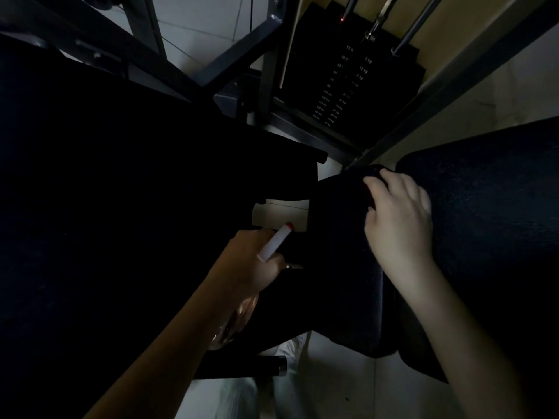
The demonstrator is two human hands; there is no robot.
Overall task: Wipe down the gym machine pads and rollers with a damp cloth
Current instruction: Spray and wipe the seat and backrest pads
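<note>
One wide-angle view from the person's head, tilted steeply down and forward into a dim gym machine point(239, 49). The left hand point(254, 258) and right hand point(399, 213) reach up from the bottom edge, close to the lens. The weight stack point(338, 86) stands farther off at top centre; pale floor point(332, 382) shows beneath.

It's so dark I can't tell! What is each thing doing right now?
left hand: grips the spray bottle
spray bottle: held, nozzle pointing away from the person
right hand: fingers curled on the cloth
cloth: draped over a roller or pad
big pad: uncovered, beside the cloth
</note>
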